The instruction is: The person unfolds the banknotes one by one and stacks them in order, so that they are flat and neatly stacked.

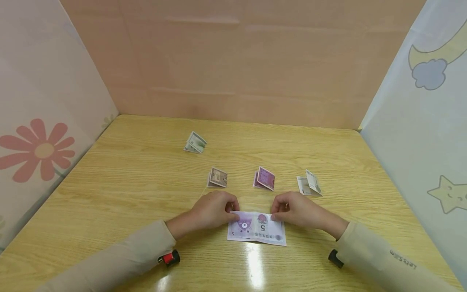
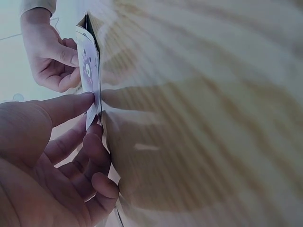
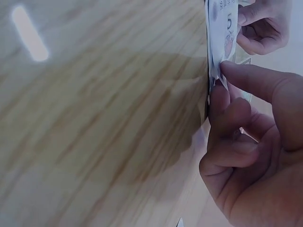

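A purple play banknote (image 1: pixel 257 233) printed with a 5 lies near the front of the wooden table, with a crease down its middle. At its far left corner, my left hand (image 1: pixel 211 209) pinches the note between thumb and fingers. My right hand (image 1: pixel 300 211) pinches the far right corner in the same way. The left wrist view shows the left thumb on the printed face of the note (image 2: pixel 89 71) and fingers behind it. In the right wrist view, the right thumb presses the note (image 3: pixel 222 33) against curled fingers.
Beyond the hands, several folded notes stand half open on the table (image 1: pixel 127 194): a brown one (image 1: pixel 219 177), a magenta one (image 1: pixel 265 178) and a grey one (image 1: pixel 313 182). Farther back left is a green note (image 1: pixel 197 142). Patterned side panels and a tan back panel (image 1: pixel 237 61) surround the table.
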{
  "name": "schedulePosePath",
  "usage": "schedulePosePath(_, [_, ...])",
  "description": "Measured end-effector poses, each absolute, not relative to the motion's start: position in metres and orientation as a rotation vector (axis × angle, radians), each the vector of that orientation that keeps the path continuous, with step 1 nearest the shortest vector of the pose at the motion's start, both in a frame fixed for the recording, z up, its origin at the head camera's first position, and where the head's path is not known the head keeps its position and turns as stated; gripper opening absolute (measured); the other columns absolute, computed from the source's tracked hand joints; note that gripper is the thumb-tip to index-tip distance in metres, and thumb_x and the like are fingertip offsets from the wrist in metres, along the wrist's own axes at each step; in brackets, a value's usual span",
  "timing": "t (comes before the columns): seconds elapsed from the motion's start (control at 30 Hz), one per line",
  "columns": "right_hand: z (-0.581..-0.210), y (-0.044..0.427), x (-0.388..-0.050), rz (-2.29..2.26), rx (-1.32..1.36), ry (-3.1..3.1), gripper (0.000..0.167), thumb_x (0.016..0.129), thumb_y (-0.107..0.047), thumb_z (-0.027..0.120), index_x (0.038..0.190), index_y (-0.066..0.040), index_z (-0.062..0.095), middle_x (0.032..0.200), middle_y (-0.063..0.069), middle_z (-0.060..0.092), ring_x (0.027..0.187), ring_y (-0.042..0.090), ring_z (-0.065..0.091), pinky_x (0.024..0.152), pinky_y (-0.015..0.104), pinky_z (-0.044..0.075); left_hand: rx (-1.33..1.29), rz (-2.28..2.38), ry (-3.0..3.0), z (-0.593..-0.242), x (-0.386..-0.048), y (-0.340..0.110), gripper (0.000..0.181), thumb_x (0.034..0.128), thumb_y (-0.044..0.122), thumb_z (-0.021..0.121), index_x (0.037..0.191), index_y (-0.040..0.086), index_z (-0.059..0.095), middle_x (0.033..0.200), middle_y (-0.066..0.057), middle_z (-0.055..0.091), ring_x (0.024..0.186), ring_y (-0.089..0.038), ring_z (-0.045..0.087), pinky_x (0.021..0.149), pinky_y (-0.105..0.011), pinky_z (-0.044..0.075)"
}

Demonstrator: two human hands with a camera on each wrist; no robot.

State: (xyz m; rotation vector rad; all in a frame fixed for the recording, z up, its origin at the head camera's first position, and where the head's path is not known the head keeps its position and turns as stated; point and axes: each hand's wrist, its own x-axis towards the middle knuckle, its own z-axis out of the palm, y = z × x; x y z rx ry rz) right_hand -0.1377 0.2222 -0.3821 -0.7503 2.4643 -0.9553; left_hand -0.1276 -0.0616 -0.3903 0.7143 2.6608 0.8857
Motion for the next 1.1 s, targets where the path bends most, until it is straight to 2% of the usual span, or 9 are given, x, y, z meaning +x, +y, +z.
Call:
schedulePosePath(0.67, [-0.380, 0.221, -0.137, -0.933, -0.737, 2.482, 0.012, 0.090, -0.018, 0.077, 0.085, -0.018, 0.067, 0.073, -0.008, 0.058, 0.067, 0.007, 0.051, 0.059, 0.024, 0.043, 0.718, 0.908, 2.698, -0.390, -0.125, -0.065, 0.014, 0.0832, 0.024, 0.084, 0.086, 0.021, 0.071, 0.075, 0.009, 0.055, 0.070, -0.008, 0.050, 0.062, -0.027, 0.043])
schedulePosePath(0.97, [-0.371, 0.218, -0.138, -0.913, -0.744, 2.546, 0.011, 0.091, -0.015, 0.075, 0.085, -0.020, 0.068, 0.075, -0.010, 0.061, 0.066, 0.010, 0.053, 0.058, 0.025, 0.045, 0.674, 1.031, 2.675, -0.368, -0.119, -0.079, 0.011, 0.0864, 0.022, 0.081, 0.088, 0.022, 0.070, 0.072, 0.012, 0.056, 0.057, -0.007, 0.047, 0.051, -0.027, 0.041])
schedulePosePath(1.1, [-0.362, 0.214, -0.142, -0.906, -0.741, 2.582, 0.011, 0.092, -0.020, 0.075, 0.085, -0.021, 0.067, 0.076, -0.010, 0.061, 0.065, 0.013, 0.052, 0.056, 0.025, 0.043, 0.619, 1.103, 2.694, -0.356, -0.124, -0.088, 0.010, 0.0876, 0.022, 0.080, 0.087, 0.023, 0.070, 0.073, 0.011, 0.057, 0.055, -0.008, 0.047, 0.049, -0.026, 0.040])
